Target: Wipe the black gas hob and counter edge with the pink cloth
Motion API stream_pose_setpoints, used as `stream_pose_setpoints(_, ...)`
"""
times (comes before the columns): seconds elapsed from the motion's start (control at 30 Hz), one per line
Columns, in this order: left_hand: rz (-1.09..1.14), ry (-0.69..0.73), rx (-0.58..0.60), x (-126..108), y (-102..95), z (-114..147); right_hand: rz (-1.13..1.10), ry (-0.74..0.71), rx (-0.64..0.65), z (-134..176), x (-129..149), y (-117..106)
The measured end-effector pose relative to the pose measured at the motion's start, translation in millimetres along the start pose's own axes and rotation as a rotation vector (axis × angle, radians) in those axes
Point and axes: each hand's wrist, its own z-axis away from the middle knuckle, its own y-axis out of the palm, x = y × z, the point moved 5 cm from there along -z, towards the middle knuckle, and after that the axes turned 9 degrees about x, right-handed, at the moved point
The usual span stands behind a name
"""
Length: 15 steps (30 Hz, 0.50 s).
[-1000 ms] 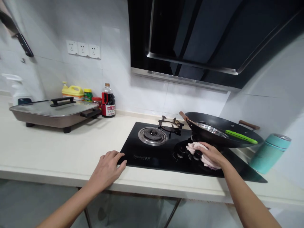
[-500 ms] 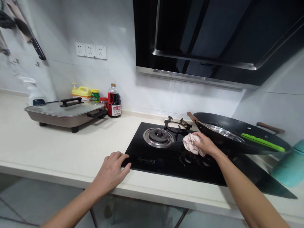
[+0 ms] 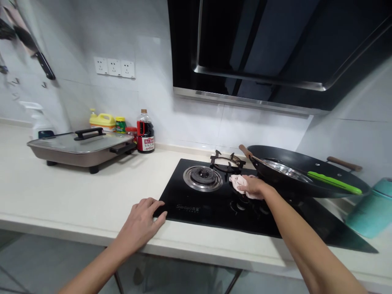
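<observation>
Viewing remotely, I have the cloth (image 3: 237, 182) grasped in the right hand (image 3: 255, 186), right of the burner (image 3: 203, 178) over the cooktop (image 3: 212, 208), long axis crosswise; the left hand (image 3: 143, 218), empty, farther off, rests at the near-left corner.

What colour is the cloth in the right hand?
The cloth is pale pink; it shows best in the head view.
</observation>
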Motion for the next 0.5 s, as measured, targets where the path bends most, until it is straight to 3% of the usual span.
stream_pose_setpoints(0.13,0.015,-0.026,0.021,0,-1.0,-1,-0.007,0.03,0.036,22,-12,-1)
stream_pose_setpoints(0.5,0.022,-0.03,0.027,2,-0.7,-1,-0.18,-0.025,-0.121,79,-66,-6)
